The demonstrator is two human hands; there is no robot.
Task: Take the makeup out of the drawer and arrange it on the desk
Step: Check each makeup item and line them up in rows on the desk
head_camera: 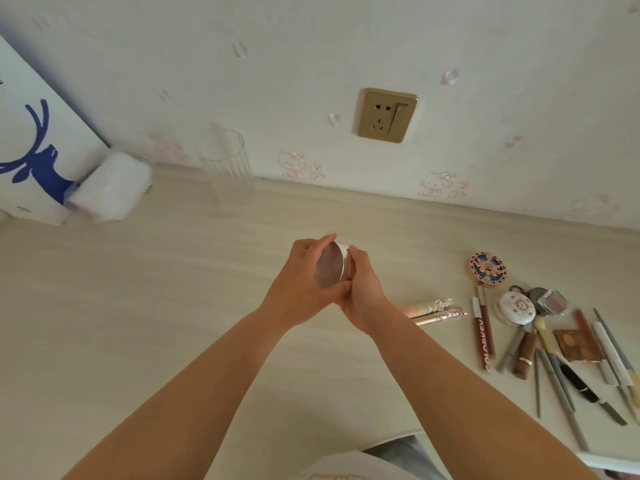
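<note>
Starting at the upper left of the frame, a white box with a blue deer (34, 161) stands against the wall with a white roll (110, 185) beside it; a clear glass (223, 157) sits further right at the back of the counter (138, 306); at mid-frame the left hand (298, 289) and the right hand (363, 292) meet above the counter, both curled round a round silver compact (334, 265), tilted on edge between them, clear of the surface; to the right lie two pink tubes (433, 311), then a loose cluster of makeup (554, 341) at the right of the frame: compacts, lip glosses, a lipstick, a palette, brushes and pencils; the drawer is not in view. My guess is the compact is being turned or inspected before it is set down; held on edge by its smooth rim, it could slip and roll off; set down carelessly near the cluster, it could knock the pencils out of line.
</note>
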